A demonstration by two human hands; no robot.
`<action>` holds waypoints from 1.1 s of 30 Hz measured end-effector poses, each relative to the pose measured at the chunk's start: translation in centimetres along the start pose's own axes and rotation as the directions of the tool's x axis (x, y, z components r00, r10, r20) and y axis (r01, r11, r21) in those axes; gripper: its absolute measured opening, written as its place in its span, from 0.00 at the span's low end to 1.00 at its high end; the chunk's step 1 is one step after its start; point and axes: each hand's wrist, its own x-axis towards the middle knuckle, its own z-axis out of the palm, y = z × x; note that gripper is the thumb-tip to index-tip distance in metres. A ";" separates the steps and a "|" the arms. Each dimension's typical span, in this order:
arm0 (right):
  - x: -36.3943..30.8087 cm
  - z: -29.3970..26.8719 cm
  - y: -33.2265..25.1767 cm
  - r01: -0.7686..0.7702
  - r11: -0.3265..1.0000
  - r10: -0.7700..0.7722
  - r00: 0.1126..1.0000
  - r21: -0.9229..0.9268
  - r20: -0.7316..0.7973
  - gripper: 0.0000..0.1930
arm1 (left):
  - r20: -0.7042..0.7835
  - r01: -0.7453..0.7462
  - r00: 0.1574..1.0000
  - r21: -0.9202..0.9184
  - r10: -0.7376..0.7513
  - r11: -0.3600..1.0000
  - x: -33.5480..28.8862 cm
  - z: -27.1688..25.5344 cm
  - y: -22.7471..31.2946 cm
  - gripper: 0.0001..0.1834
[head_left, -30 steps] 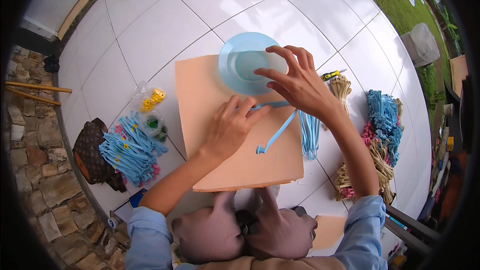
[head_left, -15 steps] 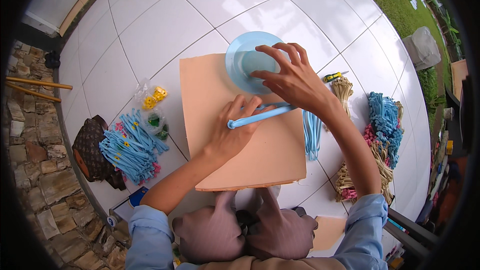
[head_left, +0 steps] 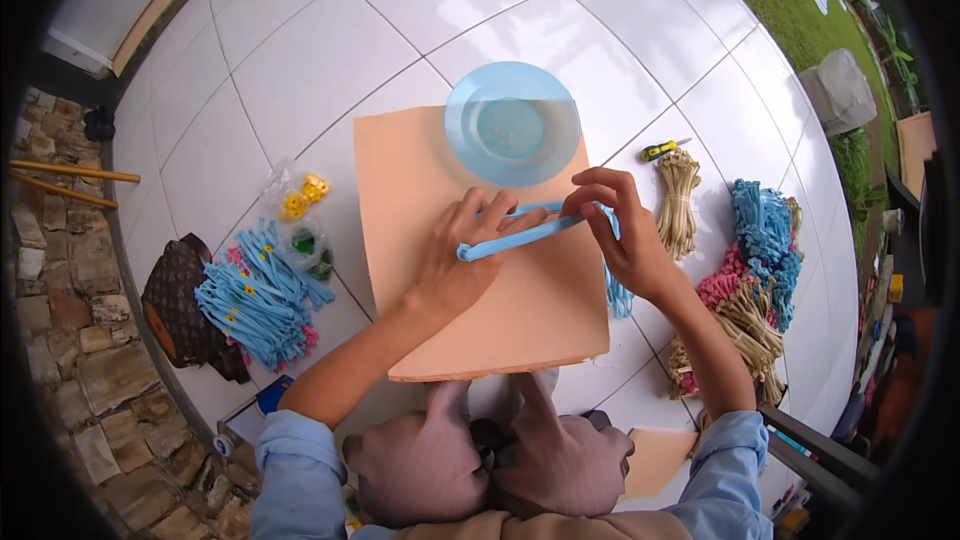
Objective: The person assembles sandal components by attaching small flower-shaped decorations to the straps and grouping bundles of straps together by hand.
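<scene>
Over the peach-coloured board [head_left: 480,320], a light-blue flat cord [head_left: 520,239] is stretched between my hands as a long loop with a small knob at its left end. My left hand [head_left: 465,245] is closed around it, the cord passing over the fingers. My right hand [head_left: 625,230] pinches the cord's right end between thumb and fingers; the fingertips partly hide that end. Beyond the hands, a translucent blue bowl [head_left: 511,130] with a wide rim rests at the board's far edge. Several more blue cords [head_left: 619,295] lie just right of the board, partly behind my right hand.
Left on the white tiles are a brown bag [head_left: 180,305], a pile of blue cords [head_left: 255,300] and yellow pieces in a plastic bag [head_left: 305,197]. Right are a screwdriver [head_left: 660,151], a beige cord bundle [head_left: 679,200] and a heap of blue, pink and beige cords [head_left: 755,280].
My right hand has come back from over the bowl toward me and now pinches the right end of the blue cord. My left hand has stayed in place with the cord.
</scene>
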 end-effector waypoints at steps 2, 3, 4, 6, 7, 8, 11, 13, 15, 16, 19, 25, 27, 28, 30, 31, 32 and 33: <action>-0.6 -0.8 -0.1 -0.186 0.974 0.188 0.982 0.127 0.000 0.13 | 0.008 -0.011 1.000 -0.019 0.011 1.000 0.2 -0.1 0.1 0.20; -0.9 -1.0 -0.3 -0.183 0.975 0.184 0.983 0.129 0.004 0.13 | 0.007 -0.007 1.000 -0.015 0.007 1.000 0.0 -0.1 0.0 0.20; -1.1 -1.2 -0.6 -0.205 0.978 0.205 0.979 0.040 0.018 0.13 | 0.022 -0.002 1.000 0.002 0.002 1.000 -0.2 0.1 -0.1 0.20; -1.7 -0.9 -0.7 -0.105 0.981 0.103 0.994 -0.165 -0.019 0.13 | 0.037 0.000 0.999 0.015 -0.001 1.000 -0.3 0.1 -0.2 0.21; -1.9 -0.6 -0.5 -0.108 0.980 0.106 0.994 -0.167 -0.021 0.13 | 0.041 -0.005 0.999 0.014 0.004 1.000 -0.2 0.0 -0.1 0.21; -2.2 -0.4 -0.3 -0.029 0.959 0.025 1.000 -0.283 -0.017 0.15 | 0.044 -0.009 0.999 0.013 0.009 1.000 -0.1 -0.1 0.0 0.22; -2.6 0.6 0.1 0.039 0.916 -0.039 0.999 -0.399 0.006 0.21 | 0.054 0.000 0.999 -0.003 0.000 1.000 -0.1 -0.2 -0.1 0.22; -2.8 0.9 0.6 0.109 0.875 -0.121 0.993 -0.472 0.005 0.23 | 0.058 -0.001 0.998 -0.010 0.002 1.000 -0.1 -0.1 -0.1 0.22; -2.9 1.0 1.0 0.134 0.858 -0.146 0.989 -0.496 0.016 0.24 | 0.062 0.001 0.998 -0.016 0.000 1.000 -0.1 0.0 -0.1 0.22; -2.9 1.0 1.1 0.161 0.840 -0.170 0.985 -0.519 0.030 0.25 | 0.061 0.000 0.998 -0.013 0.001 1.000 -0.1 0.0 -0.1 0.22; -2.8 1.1 1.1 0.162 0.829 -0.158 0.986 -0.534 0.054 0.25 | 0.058 0.001 0.998 -0.011 -0.001 1.000 -0.2 0.0 -0.2 0.22; -2.6 1.2 0.9 0.140 0.828 -0.112 0.990 -0.543 0.083 0.25 | 0.045 0.000 0.999 -0.014 0.001 1.000 -0.1 0.1 -0.2 0.22; -2.6 1.2 0.9 0.131 0.824 -0.100 0.991 -0.552 0.086 0.25 | 0.040 -0.001 0.999 -0.016 0.002 1.000 -0.1 0.0 -0.2 0.22; -2.6 1.3 0.9 0.123 0.819 -0.088 0.992 -0.561 0.088 0.26 | 0.039 0.001 0.999 -0.016 0.000 1.000 -0.1 0.0 -0.2 0.22; -2.9 1.3 0.9 0.090 0.841 -0.090 0.996 -0.533 0.027 0.25 | 0.037 0.003 0.999 -0.016 -0.002 1.000 0.0 0.0 -0.1 0.22; -3.0 1.3 0.9 0.059 0.862 -0.089 0.995 -0.503 -0.035 0.24 | 0.043 0.004 0.999 -0.014 -0.003 1.000 0.0 -0.1 -0.1 0.21; -3.1 1.3 1.1 0.061 0.863 -0.090 0.995 -0.502 -0.034 0.24 | 0.048 0.005 0.999 -0.013 -0.005 1.000 0.0 -0.1 -0.1 0.21; -3.3 1.4 1.5 0.027 0.878 -0.080 0.993 -0.479 -0.090 0.23 | 0.047 0.003 0.999 -0.014 -0.003 1.000 0.0 -0.1 -0.1 0.21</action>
